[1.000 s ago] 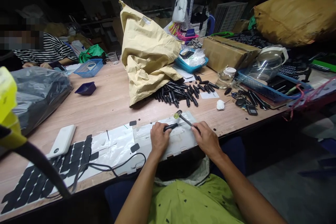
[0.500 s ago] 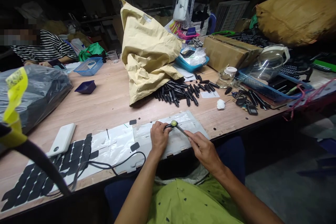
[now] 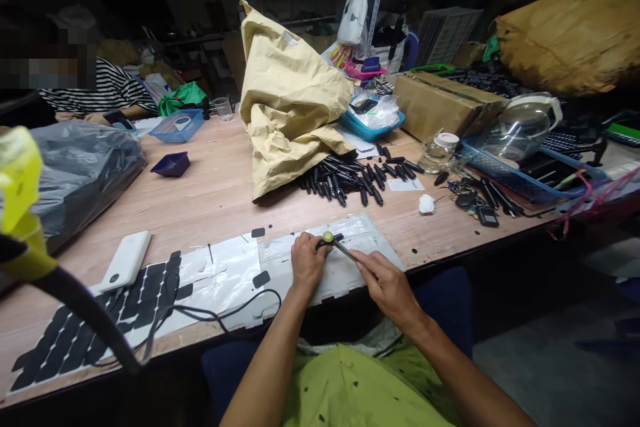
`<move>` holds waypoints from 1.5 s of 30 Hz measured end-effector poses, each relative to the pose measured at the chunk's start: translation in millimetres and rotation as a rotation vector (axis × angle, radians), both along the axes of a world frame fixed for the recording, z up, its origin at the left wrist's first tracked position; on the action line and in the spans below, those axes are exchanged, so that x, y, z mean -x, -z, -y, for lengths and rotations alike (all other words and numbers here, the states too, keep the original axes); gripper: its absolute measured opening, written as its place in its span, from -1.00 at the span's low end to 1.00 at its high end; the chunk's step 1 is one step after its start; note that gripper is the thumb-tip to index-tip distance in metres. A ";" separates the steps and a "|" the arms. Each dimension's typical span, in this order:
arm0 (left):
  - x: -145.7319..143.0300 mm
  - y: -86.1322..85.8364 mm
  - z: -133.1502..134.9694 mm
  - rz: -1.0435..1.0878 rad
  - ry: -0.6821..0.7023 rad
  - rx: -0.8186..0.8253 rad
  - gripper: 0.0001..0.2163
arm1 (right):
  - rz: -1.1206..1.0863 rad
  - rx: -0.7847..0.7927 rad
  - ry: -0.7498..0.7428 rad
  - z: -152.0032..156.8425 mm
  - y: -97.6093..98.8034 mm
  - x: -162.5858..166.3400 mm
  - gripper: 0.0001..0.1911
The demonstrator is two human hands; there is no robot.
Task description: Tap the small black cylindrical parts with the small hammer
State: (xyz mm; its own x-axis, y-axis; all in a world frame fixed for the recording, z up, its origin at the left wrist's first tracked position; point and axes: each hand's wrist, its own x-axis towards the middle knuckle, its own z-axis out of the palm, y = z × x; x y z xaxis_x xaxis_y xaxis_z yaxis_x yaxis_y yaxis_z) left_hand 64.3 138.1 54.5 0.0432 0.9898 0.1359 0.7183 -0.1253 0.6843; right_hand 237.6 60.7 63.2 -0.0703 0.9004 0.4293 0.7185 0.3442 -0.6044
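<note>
My left hand (image 3: 306,262) is closed round a small black cylindrical part (image 3: 331,241) that lies on a clear plastic sheet (image 3: 373,238) near the table's front edge. My right hand (image 3: 384,282) grips the thin dark handle of a small hammer (image 3: 329,237); its yellowish head rests against the black part just beyond my left fingers. A heap of the same black parts (image 3: 350,173) spills from under a tan paper sack (image 3: 290,97) further back on the table.
A white power bank (image 3: 125,259), black foam pads on a white sheet (image 3: 100,317) and a black cable (image 3: 210,317) lie to the left. A person in a striped shirt (image 3: 107,87) sits at far left. Cardboard box (image 3: 445,103), blue trays and a glass jar (image 3: 440,149) crowd the right.
My right hand brought the hammer down from a raised position onto the black part held by my left hand. In the last half second the hands have hardly moved.
</note>
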 end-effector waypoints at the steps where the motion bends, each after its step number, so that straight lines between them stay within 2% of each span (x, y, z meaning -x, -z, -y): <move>1: -0.4 0.2 0.4 0.007 0.001 -0.007 -0.87 | 0.013 -0.011 0.034 -1.9 1.0 -2.7 -0.62; 7: -1.7 0.2 3.1 -0.005 0.007 -0.017 -0.85 | 0.288 -0.086 0.253 -21.1 7.8 -20.8 -0.68; 14: -1.7 -1.8 6.1 -0.037 0.028 0.006 -0.85 | 0.450 -0.151 0.322 -28.3 17.6 -15.9 -0.70; 20: 1.1 -12.9 8.0 -0.022 0.071 0.061 -0.88 | 0.490 -0.212 0.350 -26.1 17.3 -12.6 -0.70; 22: 5.9 -16.1 13.2 -0.007 0.151 0.079 -0.91 | 0.506 -0.214 0.356 -26.8 18.2 -12.9 -0.70; 27: 17.8 -16.5 44.8 0.022 0.546 0.046 -0.87 | 0.530 -0.219 0.357 -27.9 19.7 -13.3 -0.71; 30: 18.4 -16.4 61.0 -0.064 0.645 -0.012 -0.81 | 0.540 -0.233 0.358 -27.8 19.9 -13.7 -0.70; 33: 17.5 -18.0 65.5 -0.115 0.687 0.007 -0.75 | 0.533 -0.217 0.356 -27.5 20.9 -14.1 -0.70; 37: 18.4 -19.9 67.1 0.078 0.636 0.001 -0.70 | 0.505 -0.196 0.347 -26.9 21.9 -14.0 -0.70; 40: 17.7 -20.9 70.1 0.306 0.510 -0.052 -0.46 | 0.506 -0.200 0.347 -26.2 20.9 -12.9 -0.70; 42: 15.6 -20.2 68.4 0.375 0.383 -0.074 -0.38 | 0.516 -0.208 0.348 -25.9 20.0 -12.4 -0.70; 43: 14.4 -19.0 65.7 0.369 0.310 -0.076 -0.41 | 0.521 -0.206 0.347 -25.8 19.8 -12.3 -0.70; 45: 11.9 -14.6 57.7 0.281 0.178 -0.062 -0.60 | 0.519 -0.196 0.338 -25.7 20.2 -12.6 -0.70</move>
